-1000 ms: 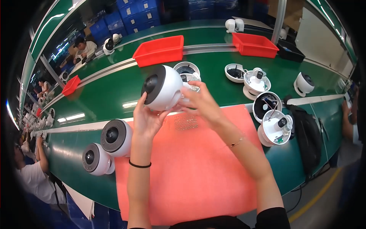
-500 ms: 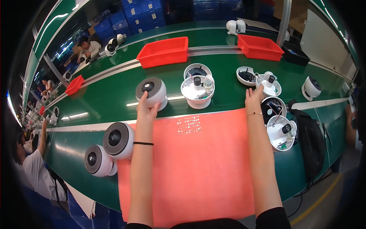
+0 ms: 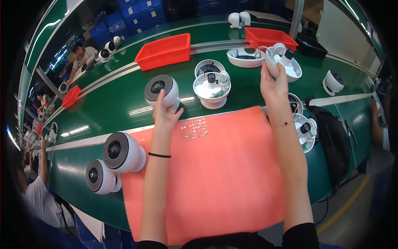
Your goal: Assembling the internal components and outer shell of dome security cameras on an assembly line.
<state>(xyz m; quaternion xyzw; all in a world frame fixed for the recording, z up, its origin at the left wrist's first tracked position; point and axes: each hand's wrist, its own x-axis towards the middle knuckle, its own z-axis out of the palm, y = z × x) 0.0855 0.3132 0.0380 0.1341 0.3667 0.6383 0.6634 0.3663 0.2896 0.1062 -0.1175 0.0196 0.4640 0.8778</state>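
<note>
My right hand [image 3: 274,86] grips an opened white camera housing [image 3: 293,71] from its near left side, tilted and raised off the green bench. A white cover shell [image 3: 244,63] hangs beside it, joined by a thin wire. My left hand [image 3: 166,115] has its fingers apart in front of a closed grey-and-white ball camera [image 3: 166,88]; its index finger overlaps the camera, and I cannot tell if it touches. Between my hands stands another opened housing [image 3: 212,89], with its shell [image 3: 208,66] behind it. One more opened housing [image 3: 306,128] sits beside my right forearm.
A pink mat [image 3: 224,174] with rows of small screws [image 3: 195,128] lies before me. Two closed cameras [image 3: 120,152] [image 3: 99,176] stand left of it. Red bins [image 3: 163,52] [image 3: 271,38] line the far rail. A black bag [image 3: 331,145] lies at right. People work at left.
My right hand has taken hold of the far-right opened housing and lifted it with its shell. My left hand has lowered slightly from the closed camera, fingers spreading. The view has shifted a little.
</note>
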